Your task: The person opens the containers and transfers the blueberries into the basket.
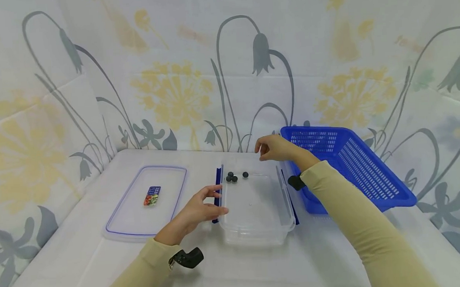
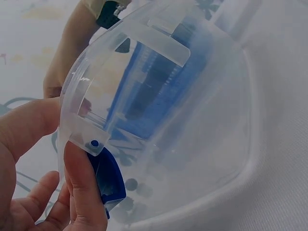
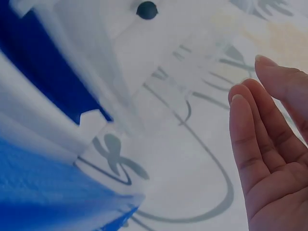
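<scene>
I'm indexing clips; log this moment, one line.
left hand: touching clear plastic container | right hand: empty, raised | blueberries: four, inside | lid: off, left | blue basket: right

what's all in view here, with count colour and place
box: 1, clear, mid-table
latches: 2, blue, box's sides
berries: 4, dark, far left in box
lid: 1, clear, blue-edged, left of box
label: 1, multicoloured, on lid
basket: 1, blue, right of box
table: 1, white, underneath
backdrop: 1, white, flowered, behind
cameras: 2, black, on wrists
sleeves: 2, pale yellow, lower foreground
left hand: 1, bare, touching box's left rim
right hand: 1, bare, by box's far right corner
</scene>
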A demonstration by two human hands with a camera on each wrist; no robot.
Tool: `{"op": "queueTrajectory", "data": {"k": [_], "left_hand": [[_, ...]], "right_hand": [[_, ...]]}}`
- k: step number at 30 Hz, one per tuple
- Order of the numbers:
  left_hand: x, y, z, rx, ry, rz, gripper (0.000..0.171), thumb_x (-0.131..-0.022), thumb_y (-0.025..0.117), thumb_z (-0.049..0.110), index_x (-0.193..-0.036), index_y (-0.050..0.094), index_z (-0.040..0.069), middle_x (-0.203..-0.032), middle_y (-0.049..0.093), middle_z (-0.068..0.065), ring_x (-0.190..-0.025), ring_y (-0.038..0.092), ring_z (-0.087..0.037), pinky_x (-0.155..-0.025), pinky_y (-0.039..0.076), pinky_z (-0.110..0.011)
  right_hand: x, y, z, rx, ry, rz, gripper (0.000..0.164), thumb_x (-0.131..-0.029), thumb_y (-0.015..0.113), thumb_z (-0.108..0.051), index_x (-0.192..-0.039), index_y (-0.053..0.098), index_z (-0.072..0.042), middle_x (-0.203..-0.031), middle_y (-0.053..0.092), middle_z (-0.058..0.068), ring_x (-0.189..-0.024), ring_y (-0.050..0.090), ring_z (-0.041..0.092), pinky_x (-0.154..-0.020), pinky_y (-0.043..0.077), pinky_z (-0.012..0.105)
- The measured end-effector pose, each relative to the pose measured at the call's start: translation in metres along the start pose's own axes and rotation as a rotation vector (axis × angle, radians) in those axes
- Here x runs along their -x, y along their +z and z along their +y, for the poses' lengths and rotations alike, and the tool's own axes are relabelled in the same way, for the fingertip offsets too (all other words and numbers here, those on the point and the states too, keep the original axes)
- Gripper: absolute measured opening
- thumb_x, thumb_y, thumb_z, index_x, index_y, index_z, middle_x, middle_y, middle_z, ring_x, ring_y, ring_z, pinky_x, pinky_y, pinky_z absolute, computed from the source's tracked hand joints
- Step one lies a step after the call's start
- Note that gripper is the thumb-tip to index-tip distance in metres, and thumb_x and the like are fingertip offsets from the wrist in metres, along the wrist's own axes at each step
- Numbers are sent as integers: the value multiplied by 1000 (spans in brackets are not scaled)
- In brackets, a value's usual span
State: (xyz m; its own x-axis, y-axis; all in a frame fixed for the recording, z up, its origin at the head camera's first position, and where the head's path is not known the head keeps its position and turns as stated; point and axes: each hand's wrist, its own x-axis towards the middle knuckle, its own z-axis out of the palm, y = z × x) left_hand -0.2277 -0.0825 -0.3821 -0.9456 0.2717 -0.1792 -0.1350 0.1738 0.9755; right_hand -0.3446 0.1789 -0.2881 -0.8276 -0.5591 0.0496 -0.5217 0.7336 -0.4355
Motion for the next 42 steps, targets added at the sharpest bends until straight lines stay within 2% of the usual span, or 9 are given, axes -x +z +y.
{"op": "queueTrajectory", "data": {"k": [11, 16, 22, 30, 34, 42], "left_hand": [[-2, 1, 1, -10, -17, 11, 69, -78, 76, 8, -138, 43, 15, -124, 44, -9, -86, 59, -20, -79, 52, -34], [-2, 1, 1, -4, -17, 6, 69, -78, 75, 8, -139, 42, 14, -124, 43, -9, -86, 59, -20, -80, 52, -35], [0, 1, 2, 6, 3, -4, 69, -78, 75, 7, -138, 42, 12, -124, 44, -10, -84, 59, -20, -80, 52, -36], [0, 0, 2, 9, 8, 2, 67, -78, 74, 5, -138, 44, 12, -123, 44, -10, -84, 59, -19, -80, 52, -36], [1, 0, 2, 12, 6, -2, 68, -78, 75, 5, -138, 43, 11, -123, 44, -10, -84, 59, -19, -80, 52, -36], [0, 0, 2, 15, 14, 0, 67, -78, 74, 6, -138, 44, 12, -122, 44, -10, -83, 59, -19, -80, 52, -36]], "right_hand": [[-27, 35, -3, -23, 90, -38, 19, -80, 70, -3, -97, 62, -6, -81, 57, 5, -75, 53, 19, -67, 47, 29], [-34, 52, 3, -30, 116, -51, 21, -80, 70, -2, -99, 62, -3, -81, 56, 6, -74, 52, 19, -65, 46, 28], [-37, 66, 11, 38, 176, -107, 28, -79, 70, 0, -107, 63, -1, -83, 57, 6, -75, 53, 19, -67, 46, 29], [-39, 74, 11, 158, 188, -231, 39, -80, 69, -1, -118, 60, -2, -89, 58, 7, -82, 54, 20, -74, 47, 30], [-38, 76, 13, 175, 223, -262, 35, -80, 70, -2, -114, 61, -4, -91, 58, 7, -85, 54, 20, -75, 47, 31], [-38, 78, 9, 172, 203, -281, 22, -76, 73, 0, -96, 66, -7, -90, 58, 6, -82, 55, 20, -69, 48, 29]]}}
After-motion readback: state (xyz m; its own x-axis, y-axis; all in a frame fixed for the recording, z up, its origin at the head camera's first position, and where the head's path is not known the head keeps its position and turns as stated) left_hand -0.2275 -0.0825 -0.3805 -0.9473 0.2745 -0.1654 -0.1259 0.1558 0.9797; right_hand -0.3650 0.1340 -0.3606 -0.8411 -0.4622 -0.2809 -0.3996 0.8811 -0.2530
